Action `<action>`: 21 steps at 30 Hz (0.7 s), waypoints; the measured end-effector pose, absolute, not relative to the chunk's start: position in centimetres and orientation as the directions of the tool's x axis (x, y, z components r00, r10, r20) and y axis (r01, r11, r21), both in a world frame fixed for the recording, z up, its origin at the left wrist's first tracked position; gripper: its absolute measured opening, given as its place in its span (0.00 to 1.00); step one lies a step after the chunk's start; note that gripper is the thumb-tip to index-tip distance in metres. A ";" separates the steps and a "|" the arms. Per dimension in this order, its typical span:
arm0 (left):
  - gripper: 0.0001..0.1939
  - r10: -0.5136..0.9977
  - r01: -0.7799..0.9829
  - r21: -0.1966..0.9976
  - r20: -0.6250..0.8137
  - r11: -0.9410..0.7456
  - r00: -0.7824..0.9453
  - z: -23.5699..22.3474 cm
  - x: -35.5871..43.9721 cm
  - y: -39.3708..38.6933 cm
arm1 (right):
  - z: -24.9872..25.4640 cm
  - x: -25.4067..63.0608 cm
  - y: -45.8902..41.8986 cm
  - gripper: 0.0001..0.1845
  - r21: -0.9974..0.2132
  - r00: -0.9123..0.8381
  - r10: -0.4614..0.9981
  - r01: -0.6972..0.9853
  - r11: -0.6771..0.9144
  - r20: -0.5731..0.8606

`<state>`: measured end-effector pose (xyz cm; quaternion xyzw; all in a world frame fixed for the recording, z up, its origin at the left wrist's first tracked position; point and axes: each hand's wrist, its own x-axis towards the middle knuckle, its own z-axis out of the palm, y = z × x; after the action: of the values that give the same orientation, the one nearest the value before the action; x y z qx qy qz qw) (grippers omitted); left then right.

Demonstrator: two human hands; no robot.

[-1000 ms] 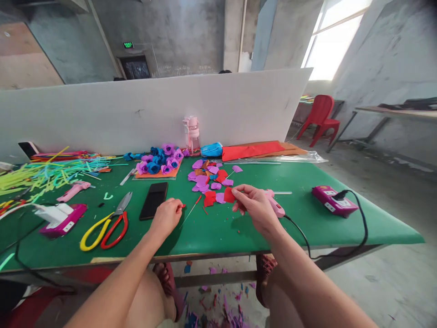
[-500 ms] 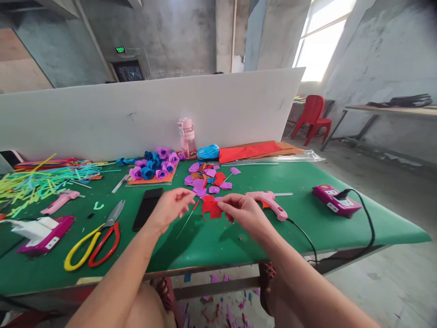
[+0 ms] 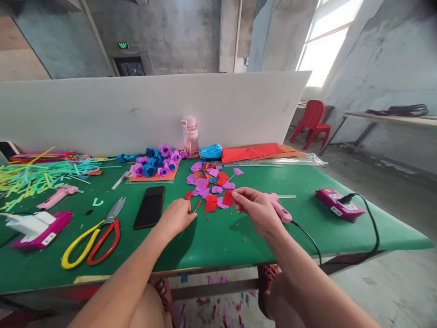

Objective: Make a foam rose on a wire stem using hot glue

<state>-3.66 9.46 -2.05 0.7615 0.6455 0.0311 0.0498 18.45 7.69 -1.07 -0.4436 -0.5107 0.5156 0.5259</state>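
A small red paper petal [image 3: 228,198] is pinched between the thumb and fingers of my right hand [image 3: 254,207], just above the table. My left hand [image 3: 178,216] is closed at a thin stem with a red tip [image 3: 198,206]; the fingers cover the stem's middle. Between my hands lie red paper petals [image 3: 210,203]. Behind them spreads a loose pile of purple petals [image 3: 201,184], with some red and brown pieces among them. A pink glue gun [image 3: 282,212] lies beside my right hand, partly hidden by it.
Left of my arm are a black phone [image 3: 149,207], scissors [image 3: 107,232], another pink glue gun [image 3: 58,196] and a power strip [image 3: 48,237]. Finished paper flowers [image 3: 157,161] sit behind. A corded power strip [image 3: 339,203] is at right. A white board [image 3: 136,123] stands along the back.
My right hand has lifted a red petal from the small red pile and moved slightly right. My left hand has come down onto the red-tipped stem, its fingers closing there.
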 end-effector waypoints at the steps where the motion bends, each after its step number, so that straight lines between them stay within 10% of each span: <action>1: 0.07 0.986 0.985 0.065 -0.029 -0.161 0.163 -2.4 -3.3 9.5 | -1.2 18.5 7.8 0.14 -0.992 -0.061 0.996 -0.116 0.052 0.059; 10: 0.10 0.992 0.993 0.022 0.043 -0.118 0.117 -2.5 -2.3 9.8 | -1.7 17.5 7.3 0.15 -0.994 -0.160 0.987 -0.110 0.001 0.019; 16: 0.02 0.984 0.473 0.876 0.004 -0.090 0.178 -0.5 -1.9 8.4 | -2.1 17.0 7.2 0.15 -0.999 -0.225 0.974 -0.012 0.032 0.034; 21: 0.14 0.977 0.222 0.972 -0.114 0.072 0.180 -0.1 -0.4 7.3 | -2.6 16.5 7.3 0.14 -0.996 -0.293 0.954 0.047 0.074 0.057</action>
<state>-0.35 7.28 -0.14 0.5726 0.5234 0.3687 0.5121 16.52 7.30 -2.63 -0.4182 -0.5989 0.5365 0.4226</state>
